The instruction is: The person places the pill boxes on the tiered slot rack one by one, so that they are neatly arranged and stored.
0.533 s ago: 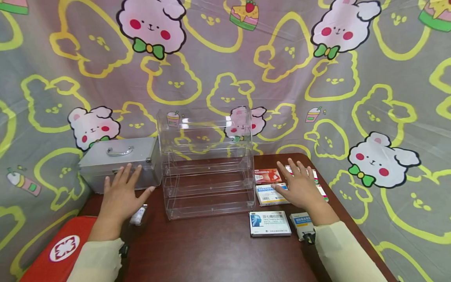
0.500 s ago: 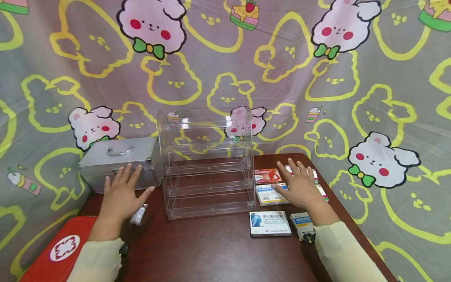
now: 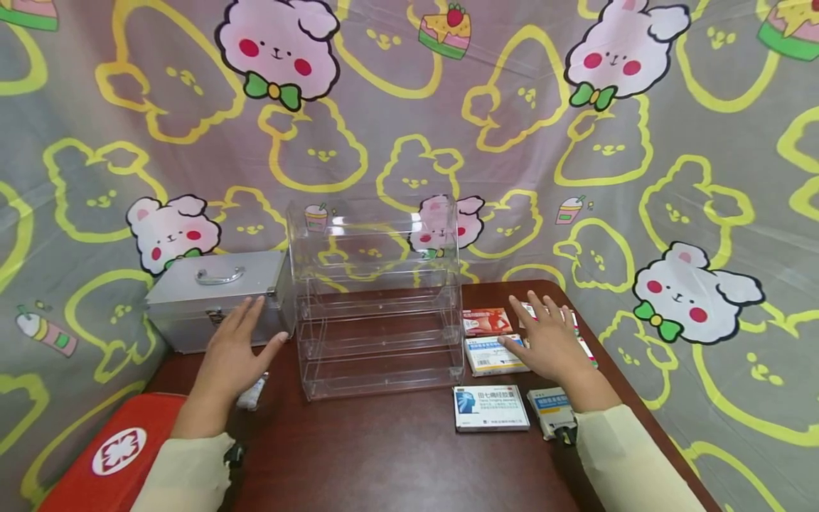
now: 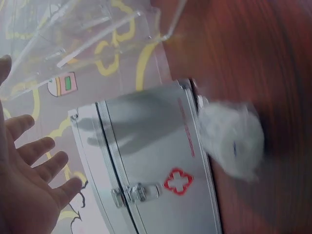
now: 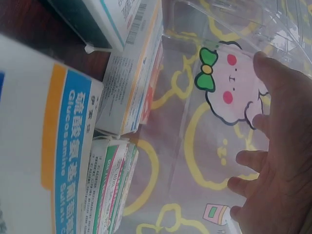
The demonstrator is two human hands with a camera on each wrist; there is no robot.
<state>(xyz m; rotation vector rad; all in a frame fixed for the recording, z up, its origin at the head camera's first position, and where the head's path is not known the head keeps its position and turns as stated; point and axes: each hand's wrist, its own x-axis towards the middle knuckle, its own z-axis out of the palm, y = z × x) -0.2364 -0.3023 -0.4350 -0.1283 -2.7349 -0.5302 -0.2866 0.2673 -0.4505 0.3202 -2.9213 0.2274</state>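
Note:
My left hand (image 3: 230,355) hovers with spread fingers in front of a silver first-aid case (image 3: 182,320), holding nothing. Below its wrist lies a roll of bandage (image 4: 234,141) in clear wrap, partly hidden by the hand in the head view. On the other side, my right hand (image 3: 555,345) is held out over several medicine boxes, its fingers apart and grasping nothing. Around it are a red box (image 3: 485,322), a blue-and-white box (image 3: 494,354) and a glucosamine box (image 5: 29,136). A clear tiered display rack (image 3: 384,343) stands between the hands, its shelves bare.
A white box with a blue head picture (image 3: 491,408) lies in front of the rack's right corner. The red first-aid bag (image 3: 118,455) is at the table's left edge. Behind the dark wooden table (image 3: 384,455) hangs a cartoon-print curtain (image 3: 512,171).
My left hand has shifted slightly to the right, covering more of the bandage roll. The right hand has barely moved, and nothing has been picked up.

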